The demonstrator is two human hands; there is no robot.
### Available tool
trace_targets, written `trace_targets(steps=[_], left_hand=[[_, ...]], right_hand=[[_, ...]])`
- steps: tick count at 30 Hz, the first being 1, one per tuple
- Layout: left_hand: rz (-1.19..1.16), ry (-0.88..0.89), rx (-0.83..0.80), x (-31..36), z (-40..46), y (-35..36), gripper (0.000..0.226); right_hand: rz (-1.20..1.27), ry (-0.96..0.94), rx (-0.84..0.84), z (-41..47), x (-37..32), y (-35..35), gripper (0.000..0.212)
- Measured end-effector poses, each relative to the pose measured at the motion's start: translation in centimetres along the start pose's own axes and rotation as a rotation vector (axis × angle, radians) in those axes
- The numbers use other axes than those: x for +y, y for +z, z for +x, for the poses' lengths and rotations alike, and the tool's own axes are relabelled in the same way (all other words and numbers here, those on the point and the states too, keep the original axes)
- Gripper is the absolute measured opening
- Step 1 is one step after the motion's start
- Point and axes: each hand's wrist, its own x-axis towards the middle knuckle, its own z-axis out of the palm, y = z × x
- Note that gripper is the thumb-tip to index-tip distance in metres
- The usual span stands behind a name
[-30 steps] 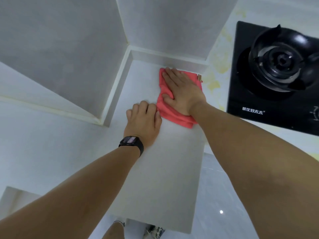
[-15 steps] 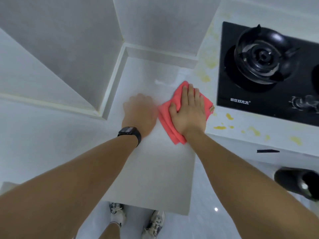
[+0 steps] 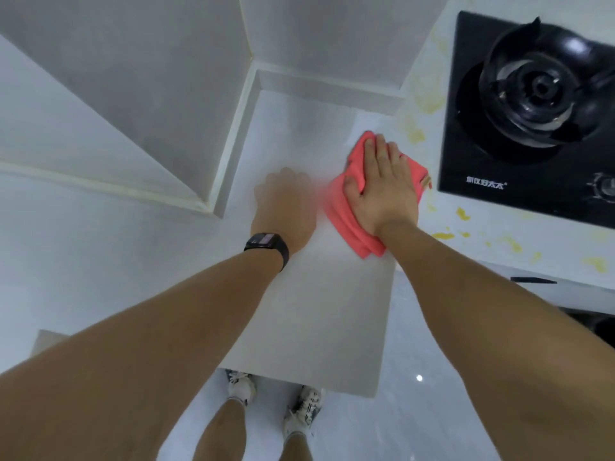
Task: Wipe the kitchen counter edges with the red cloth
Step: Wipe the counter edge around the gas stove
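The right hand [image 3: 382,191] lies flat, fingers straight, pressing the folded red cloth [image 3: 346,221] onto the white table [image 3: 319,311], just left of the black gas stove [image 3: 532,121]. The cloth sits near the table's right edge, beside yellow stains [image 3: 442,235] that lie below the stove. The left hand [image 3: 283,201], blurred, rests on the table left of the cloth; its fingers cannot be made out. A black watch [image 3: 266,242] wraps its wrist.

head cam, my only view | worn high, looks steeply down over both forearms | faces the white counter [image 3: 309,311] and wall corner | hob [image 3: 532,128] at right edge | floor and shoes [image 3: 241,385] below | close, wide-angle
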Motion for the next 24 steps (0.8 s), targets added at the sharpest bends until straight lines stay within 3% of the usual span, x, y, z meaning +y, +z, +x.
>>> trace_targets(steps=[11,14,18,24], left_hand=[[0.026,0.014,0.058,0.1,0.2,0.9,0.025],[0.018,0.015,0.06,0.1,0.3,0.6,0.026],[-0.001,0.018,0.053,0.1,0.3,0.6,0.027],[0.032,0.054,0.063,0.2,0.4,0.5,0.025]], right_hand=[[-0.04,-0.329,-0.03,8.0,-1.6,-0.8,0.074],[-0.007,-0.267,0.01,7.2,-2.4,-0.5,0.07],[0.081,0.003,0.13,3.9,-3.9,0.1,0.07],[0.081,-0.076,0.062,-0.9,-1.9,0.9,0.07]])
